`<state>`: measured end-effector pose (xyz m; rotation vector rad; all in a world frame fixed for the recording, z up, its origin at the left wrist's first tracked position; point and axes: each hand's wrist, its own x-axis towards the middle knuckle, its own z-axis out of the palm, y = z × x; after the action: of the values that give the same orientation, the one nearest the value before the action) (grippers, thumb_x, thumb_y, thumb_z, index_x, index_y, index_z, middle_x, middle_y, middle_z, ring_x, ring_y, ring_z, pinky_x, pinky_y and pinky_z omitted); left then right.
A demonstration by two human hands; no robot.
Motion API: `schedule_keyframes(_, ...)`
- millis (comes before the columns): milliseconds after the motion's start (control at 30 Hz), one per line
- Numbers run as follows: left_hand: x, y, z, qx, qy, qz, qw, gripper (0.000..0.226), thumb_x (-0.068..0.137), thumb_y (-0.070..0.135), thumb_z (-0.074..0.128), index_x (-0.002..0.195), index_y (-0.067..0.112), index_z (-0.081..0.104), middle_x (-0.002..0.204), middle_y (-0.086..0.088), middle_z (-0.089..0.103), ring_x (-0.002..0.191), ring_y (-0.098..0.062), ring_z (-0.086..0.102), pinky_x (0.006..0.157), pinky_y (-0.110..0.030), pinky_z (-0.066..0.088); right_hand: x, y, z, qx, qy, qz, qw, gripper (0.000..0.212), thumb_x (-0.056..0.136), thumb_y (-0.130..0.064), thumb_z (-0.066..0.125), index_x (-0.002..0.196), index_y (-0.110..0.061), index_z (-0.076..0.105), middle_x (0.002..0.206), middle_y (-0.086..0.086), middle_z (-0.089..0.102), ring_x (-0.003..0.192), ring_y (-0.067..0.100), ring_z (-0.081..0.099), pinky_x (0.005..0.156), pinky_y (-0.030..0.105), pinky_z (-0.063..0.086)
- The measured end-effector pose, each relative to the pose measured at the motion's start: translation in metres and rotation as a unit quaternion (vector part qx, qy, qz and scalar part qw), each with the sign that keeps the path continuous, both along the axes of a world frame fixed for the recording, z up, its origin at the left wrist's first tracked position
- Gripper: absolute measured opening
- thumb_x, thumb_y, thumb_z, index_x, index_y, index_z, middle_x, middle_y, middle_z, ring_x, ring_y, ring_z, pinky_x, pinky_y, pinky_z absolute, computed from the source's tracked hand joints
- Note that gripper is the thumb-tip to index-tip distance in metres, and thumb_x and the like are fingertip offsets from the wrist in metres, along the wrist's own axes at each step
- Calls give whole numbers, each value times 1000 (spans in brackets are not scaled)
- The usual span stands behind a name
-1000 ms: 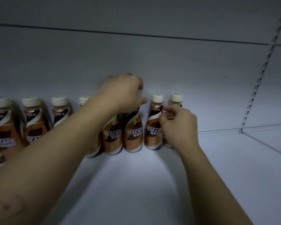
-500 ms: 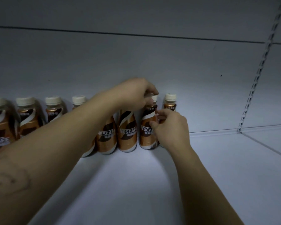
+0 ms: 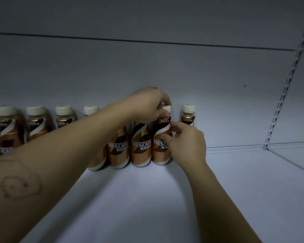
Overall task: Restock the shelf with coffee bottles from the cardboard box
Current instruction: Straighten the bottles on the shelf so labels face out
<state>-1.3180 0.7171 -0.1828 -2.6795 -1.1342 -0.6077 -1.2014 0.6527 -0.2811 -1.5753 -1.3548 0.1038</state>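
Note:
Several brown Nescafe coffee bottles with cream caps stand in a row along the back of the white shelf (image 3: 147,199). My left hand (image 3: 147,104) grips the cap of one front bottle (image 3: 161,149), fingers closed around its top. My right hand (image 3: 186,142) pinches the same bottle at its neck and label from the right side. Two more front bottles (image 3: 140,151) stand touching just left of it. Another bottle (image 3: 188,114) stands behind my right hand, at the right end of the back row. The cardboard box is out of view.
The shelf's back panel (image 3: 165,71) rises right behind the bottles. A slotted metal upright (image 3: 284,85) runs up the right side. More bottles (image 3: 37,123) line the back at the left, partly hidden by my left forearm.
My left hand slid right from the middle bottles onto the cap of the rightmost front bottle. My right hand shifted from the back bottle to this bottle's neck.

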Motion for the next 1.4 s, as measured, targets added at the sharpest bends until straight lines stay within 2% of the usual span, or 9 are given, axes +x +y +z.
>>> schedule_keyframes(267, 1, 0, -5, 55, -8, 19, 998, 39, 88, 42, 60, 121, 21, 62, 93, 7, 47, 81, -13, 47, 67, -28, 37, 4, 1, 2, -6, 6, 6, 1000, 44, 83, -24, 74, 126, -26, 64, 115, 0, 70, 105, 19, 63, 92, 37, 52)
schedule_keyframes(500, 1, -3, -6, 63, 1, 27, 998, 40, 88, 45, 58, 120, 21, 62, 93, 4, 49, 82, -16, 49, 66, -31, 40, 8, 3, 0, 1, 14, 21, 1000, 41, 82, -24, 74, 122, -24, 67, 110, 0, 72, 102, 18, 65, 90, 32, 51)
schedule_keyframes(600, 2, -4, -3, 65, 7, 49, 997, 41, 87, 47, 57, 118, 20, 62, 93, 3, 53, 81, -17, 52, 66, -31, 44, 18, 0, 6, 32, 76, 32, 996, 31, 81, -25, 75, 112, -23, 72, 93, -8, 73, 87, 6, 66, 81, 21, 51)
schedule_keyframes(733, 7, -7, 1, 66, -6, 56, 996, 44, 87, 46, 58, 124, 22, 56, 110, -1, 58, 91, -17, 55, 73, -32, 46, 46, -3, 13, 98, 145, -63, 983, 16, 81, -30, 75, 96, -26, 74, 70, -17, 65, 71, 0, 62, 59, 13, 40)
schedule_keyframes(867, 18, -11, 7, 62, -49, 17, 997, 48, 87, 44, 60, 130, 24, 51, 119, -1, 56, 96, -13, 51, 77, -30, 43, 63, -3, 7, 86, 181, -103, 974, 22, 82, -29, 72, 104, -23, 72, 82, -11, 68, 84, 11, 65, 67, 21, 42)
schedule_keyframes(1067, 40, -9, -1, -14, -63, -35, 997, 57, 90, 31, 60, 143, 27, 38, 132, -3, 53, 115, -19, 52, 89, -28, 40, 53, 8, -7, 22, 124, -24, 992, 47, 80, -35, 74, 123, -18, 63, 109, -2, 69, 101, 13, 62, 82, 22, 42)
schedule_keyframes(1233, 55, -2, -3, -23, -18, -51, 998, 37, 95, 25, 54, 132, 24, 54, 126, -4, 56, 109, -20, 54, 84, -28, 40, 51, 14, -14, 3, 87, -2, 996, 37, 76, -34, 79, 109, -23, 68, 96, -6, 69, 90, 14, 63, 64, 12, 38)
schedule_keyframes(1300, 58, 2, -3, -15, -27, -40, 999, 33, 94, 23, 56, 126, 24, 58, 123, -5, 57, 106, -21, 54, 81, -27, 38, 52, 14, -13, 8, 113, 9, 993, 42, 75, -30, 80, 114, -23, 65, 93, -11, 65, 89, 11, 62, 65, 9, 38)
schedule_keyframes(1400, 59, 5, -2, -3, -22, -28, 999, 33, 93, 22, 56, 126, 20, 59, 122, -9, 55, 107, -24, 54, 80, -26, 36, 53, 15, -12, 2, 149, 32, 988, 41, 76, -22, 81, 111, -23, 58, 91, -13, 64, 89, 11, 64, 70, 16, 46)
